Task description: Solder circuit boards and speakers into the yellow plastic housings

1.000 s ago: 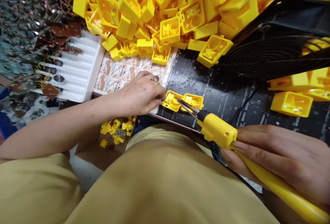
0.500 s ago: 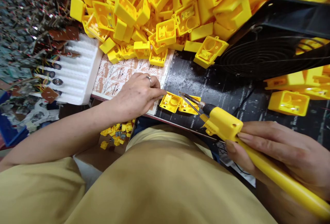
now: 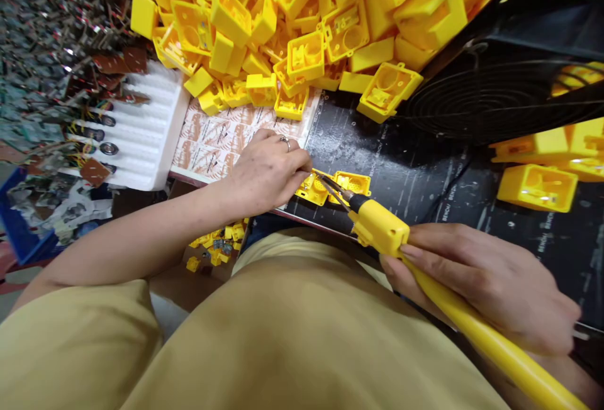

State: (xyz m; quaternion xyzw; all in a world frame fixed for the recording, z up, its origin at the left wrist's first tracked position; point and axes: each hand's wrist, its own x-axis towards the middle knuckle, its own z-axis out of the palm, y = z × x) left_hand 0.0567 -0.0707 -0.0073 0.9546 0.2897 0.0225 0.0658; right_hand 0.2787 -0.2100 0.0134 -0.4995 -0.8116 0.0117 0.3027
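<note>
My right hand (image 3: 491, 284) grips the long yellow handle of a soldering iron (image 3: 380, 224). The metal tip points left, over the left one of two small open yellow casings. That left yellow casing (image 3: 309, 195) lies on the black bench mat, partly covered by my left hand and the tip. Beside it, nearly touching, is the right yellow casing (image 3: 356, 183), with small holes in its floor. My left hand (image 3: 271, 168), a ring on one finger, is closed in a pinch at the left casing's upper edge. What its fingertips hold is hidden.
A heap of yellow casings (image 3: 255, 20) fills the back. At the right stands a black fan (image 3: 491, 77), with more yellow casings (image 3: 538, 187) in front. To the left are a white foam tray (image 3: 155, 121) and piled circuit boards (image 3: 42, 39). Below sits a box of small yellow parts (image 3: 219, 246).
My right hand has moved left with the soldering iron, bringing its tip from the right casing to the left one. My left hand has shifted slightly right, over the left casing's edge.
</note>
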